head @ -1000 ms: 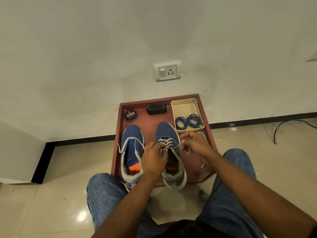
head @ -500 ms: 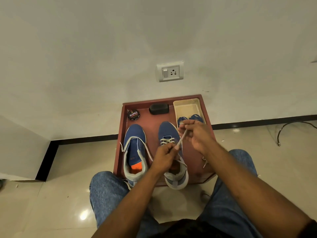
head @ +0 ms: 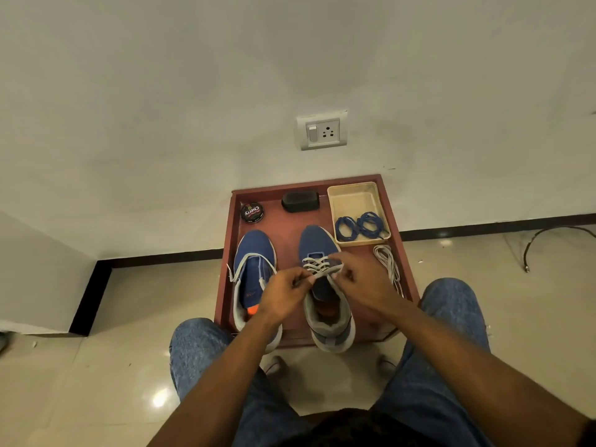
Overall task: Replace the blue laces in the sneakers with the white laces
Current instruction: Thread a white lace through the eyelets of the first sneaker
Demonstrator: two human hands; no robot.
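My left hand [head: 283, 293] and right hand [head: 361, 279] each pinch a white lace [head: 317, 269] end across the right sneaker [head: 322, 285], toe pointing away, next eyelets just beneath both.

1. A round polish tin [head: 252, 212] sits at the far left of the red tray [head: 225, 269].
2. A black brush [head: 300, 201] lies beside it.
3. A wall socket [head: 322, 130] is mounted above.
4. A black cable [head: 554, 240] trails on the floor.
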